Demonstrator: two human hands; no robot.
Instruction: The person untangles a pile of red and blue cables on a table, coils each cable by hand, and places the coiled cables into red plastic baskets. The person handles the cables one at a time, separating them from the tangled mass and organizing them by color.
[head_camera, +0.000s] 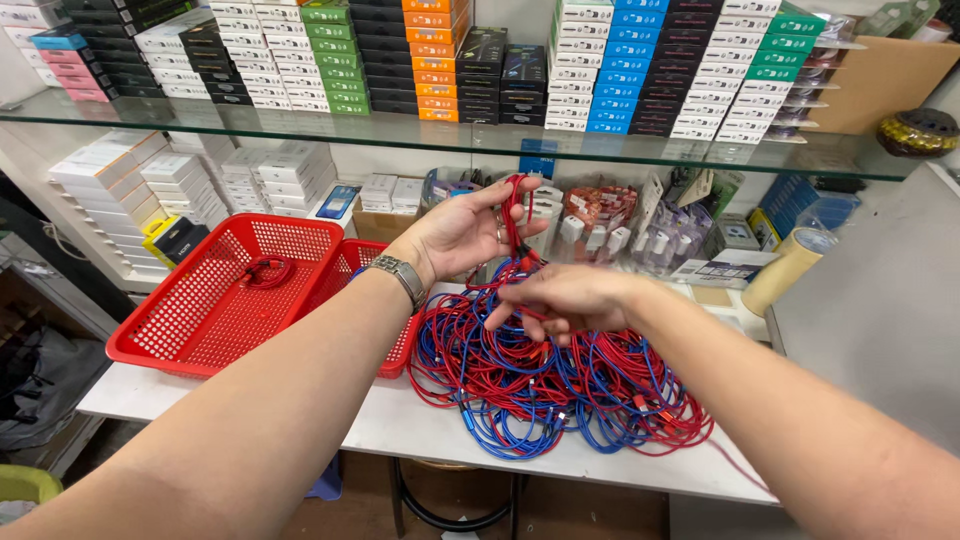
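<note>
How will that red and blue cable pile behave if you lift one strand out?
Likely floppy: the red cable in the left hand droops in slack loops. Probably snags: strands in the cable pile cross and overlap, so neighbours may drag along under the right hand. Unlikely to roll; it lies flat on the white table.

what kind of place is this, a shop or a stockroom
Probably a phone-accessory shop's stock or packing corner: a glass shelf stacked with small boxes, hanging charger packs, and a pile of red and blue cables being sorted by hand.

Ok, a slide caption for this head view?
Left hand lifts a red cable from a tangled cable pile; right hand hovers below.
</note>
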